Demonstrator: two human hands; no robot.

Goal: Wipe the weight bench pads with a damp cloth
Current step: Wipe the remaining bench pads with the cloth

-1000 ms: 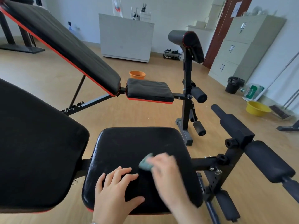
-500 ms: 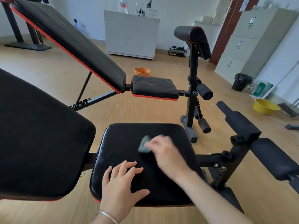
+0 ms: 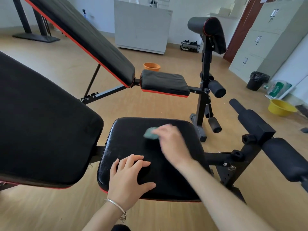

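Observation:
The black seat pad (image 3: pixel 126 140) of the near bench lies right below me. My right hand (image 3: pixel 171 144) grips a small green cloth (image 3: pixel 150 133) and presses it on the far middle of that pad; the hand is motion-blurred. Flat on the pad's near edge rests my left hand (image 3: pixel 130 179), fingers spread, a silver bracelet on the wrist. The near bench's large black back pad (image 3: pixel 41 124) fills the left side. A second bench stands behind, with an inclined back pad (image 3: pixel 86 35) and a small seat pad (image 3: pixel 164 82).
Foam leg rollers (image 3: pixel 283 157) on a black frame stick out at the right. An orange basin (image 3: pixel 152 66) and a yellow basin (image 3: pixel 281 107) sit on the wooden floor. A black bin (image 3: pixel 256 80), grey cabinets (image 3: pixel 273 35) and a white counter (image 3: pixel 141 25) stand further back.
My right hand has slid the cloth away from me, from the seat pad's middle toward its far part. The left hand has stayed on the near edge. The view has pulled back.

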